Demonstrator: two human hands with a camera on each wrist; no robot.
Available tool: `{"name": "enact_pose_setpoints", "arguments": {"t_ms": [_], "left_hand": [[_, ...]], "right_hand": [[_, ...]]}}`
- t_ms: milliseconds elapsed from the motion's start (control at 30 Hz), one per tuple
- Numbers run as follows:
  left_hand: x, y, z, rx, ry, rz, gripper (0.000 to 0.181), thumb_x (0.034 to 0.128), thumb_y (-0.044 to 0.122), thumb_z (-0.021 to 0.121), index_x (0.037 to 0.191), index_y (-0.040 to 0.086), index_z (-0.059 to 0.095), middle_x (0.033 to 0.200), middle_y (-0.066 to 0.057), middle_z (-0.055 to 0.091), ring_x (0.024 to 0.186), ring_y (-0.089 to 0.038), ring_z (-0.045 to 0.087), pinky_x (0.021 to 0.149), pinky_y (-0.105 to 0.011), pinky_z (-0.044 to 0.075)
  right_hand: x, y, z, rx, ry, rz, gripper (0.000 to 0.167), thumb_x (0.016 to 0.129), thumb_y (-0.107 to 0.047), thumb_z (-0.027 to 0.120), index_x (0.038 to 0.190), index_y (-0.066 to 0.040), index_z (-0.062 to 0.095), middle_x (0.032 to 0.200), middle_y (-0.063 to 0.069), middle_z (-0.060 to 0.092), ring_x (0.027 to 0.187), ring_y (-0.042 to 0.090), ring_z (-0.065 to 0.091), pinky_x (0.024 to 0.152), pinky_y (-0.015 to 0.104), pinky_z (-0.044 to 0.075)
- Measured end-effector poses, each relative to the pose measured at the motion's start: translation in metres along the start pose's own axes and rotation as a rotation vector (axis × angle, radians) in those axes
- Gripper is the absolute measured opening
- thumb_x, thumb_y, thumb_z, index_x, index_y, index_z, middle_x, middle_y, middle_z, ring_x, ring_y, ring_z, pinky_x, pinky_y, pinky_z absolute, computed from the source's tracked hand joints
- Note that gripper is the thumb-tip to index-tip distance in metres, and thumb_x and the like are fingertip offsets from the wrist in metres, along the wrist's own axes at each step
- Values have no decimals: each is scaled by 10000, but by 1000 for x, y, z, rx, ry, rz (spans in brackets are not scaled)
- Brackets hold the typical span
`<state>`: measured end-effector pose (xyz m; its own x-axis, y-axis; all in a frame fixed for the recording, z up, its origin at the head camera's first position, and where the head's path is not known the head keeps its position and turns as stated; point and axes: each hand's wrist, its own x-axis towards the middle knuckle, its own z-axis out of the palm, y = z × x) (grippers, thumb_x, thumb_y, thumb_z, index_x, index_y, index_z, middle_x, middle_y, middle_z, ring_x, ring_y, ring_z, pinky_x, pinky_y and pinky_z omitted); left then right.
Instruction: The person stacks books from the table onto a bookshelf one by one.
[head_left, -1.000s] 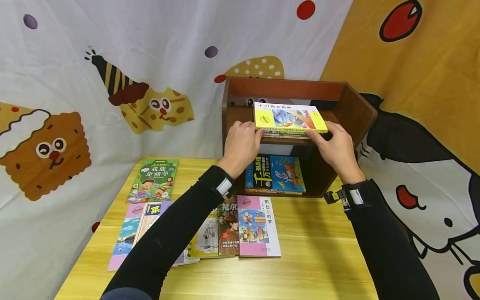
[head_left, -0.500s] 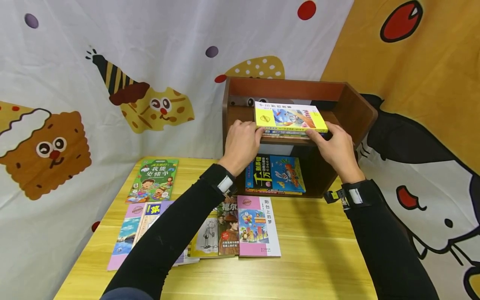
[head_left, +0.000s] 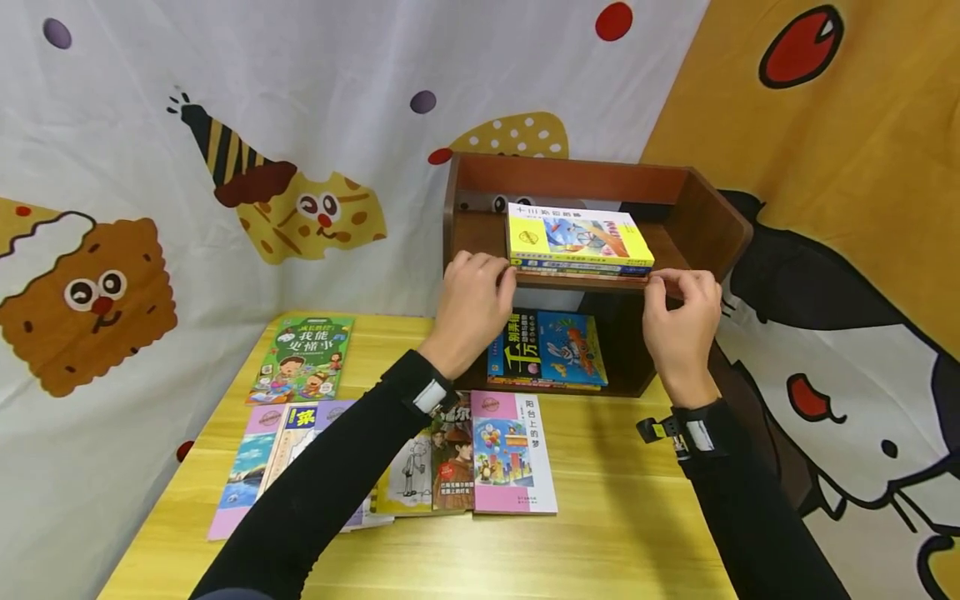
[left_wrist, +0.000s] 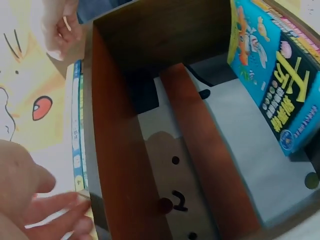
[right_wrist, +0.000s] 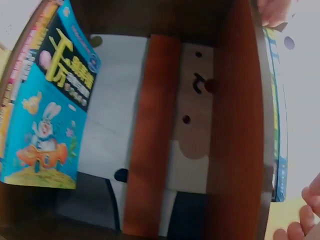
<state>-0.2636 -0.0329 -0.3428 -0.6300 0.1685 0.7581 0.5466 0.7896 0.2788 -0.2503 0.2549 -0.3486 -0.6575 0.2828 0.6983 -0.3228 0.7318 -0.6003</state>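
A stack of several books (head_left: 581,242), topped by a yellow and white one, lies flat on the upper board of a brown wooden bookshelf (head_left: 708,208). My left hand (head_left: 471,312) is at the stack's lower left corner by the board's front edge, its fingers bent loosely. In the left wrist view the fingertips of that left hand (left_wrist: 62,215) reach the end of the books. Close to the lower right corner, my right hand (head_left: 682,333) has loosely curled fingers and grips no book. The right wrist view shows its fingertips (right_wrist: 295,231) apart from the stack.
Blue-covered books (head_left: 547,350) lie in the lower compartment. On the wooden table (head_left: 600,533) a green book (head_left: 303,358) lies at the left, with several overlapping books and a pink and white book (head_left: 513,454) in front of the shelf. Printed cloth hangs behind.
Both hands have let go of the stack's sides and come down and slightly back. The right hand moved more, its thumb leaving the front of the books. The stack stays in place.
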Motion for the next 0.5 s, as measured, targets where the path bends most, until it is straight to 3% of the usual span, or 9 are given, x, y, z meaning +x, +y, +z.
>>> {"name": "enact_pose_setpoints", "arguments": {"t_ms": [67, 133, 267, 367, 500], "left_hand": [[-10, -3, -4, -47, 34, 17, 280, 994, 301, 539, 948, 101, 729, 911, -20, 652, 853, -200, 542, 780, -331, 430], [-22, -10, -8, -91, 66, 34, 281, 996, 318, 538, 869, 129, 705, 825, 21, 597, 755, -149, 519, 684, -298, 432], [-52, -34, -13, -135, 93, 21, 327, 999, 346, 529, 720, 196, 610, 684, 88, 489, 574, -71, 438, 505, -260, 365], [-73, -62, -16, -112, 84, -61, 326, 994, 344, 535, 715, 193, 613, 656, 91, 506, 532, -66, 445, 470, -262, 362], [-98, -115, -20, -44, 31, -252, 251, 983, 349, 547, 926, 155, 697, 764, 51, 617, 622, -113, 556, 538, -313, 443]], "right_hand": [[-10, 3, 1, 30, 20, -35, 260, 946, -304, 581, 972, -100, 741, 943, 36, 566, 905, 159, 506, 815, 318, 352], [-21, 5, 3, 64, -18, -48, 234, 952, -291, 590, 962, -111, 740, 908, 2, 581, 824, 136, 522, 734, 267, 389], [-47, 12, 7, 124, -202, -39, 199, 967, -313, 591, 992, -176, 732, 929, -70, 617, 749, 107, 544, 641, 233, 438], [-69, 21, 13, 135, -353, -19, 190, 982, -334, 571, 1021, -223, 720, 957, -105, 614, 753, 94, 555, 628, 247, 464], [-98, 36, 24, 130, -507, 5, 185, 992, -340, 557, 1040, -252, 712, 962, -107, 619, 755, 102, 570, 615, 278, 497]]}}
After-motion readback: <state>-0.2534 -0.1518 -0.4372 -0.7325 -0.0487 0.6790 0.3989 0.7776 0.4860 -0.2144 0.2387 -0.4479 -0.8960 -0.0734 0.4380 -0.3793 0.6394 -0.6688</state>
